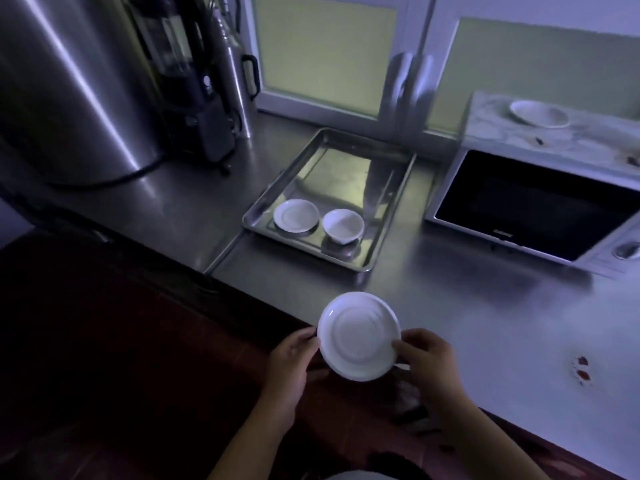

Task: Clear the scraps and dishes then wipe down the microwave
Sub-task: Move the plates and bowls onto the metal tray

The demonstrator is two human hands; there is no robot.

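Our left hand (294, 362) and right hand (429, 358) pinch the plate (360, 336) by its rim; tilted beyond the near counter (485, 306) edge, it may slip

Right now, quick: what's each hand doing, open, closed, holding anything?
Left hand: grips the white plate at its left rim.
Right hand: pinches the same plate's right rim.

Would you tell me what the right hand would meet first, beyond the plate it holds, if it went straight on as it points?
The right hand would likely reach the near rim of the metal tray first, by the small bowl; only bare counter lies between. Its height is unclear.
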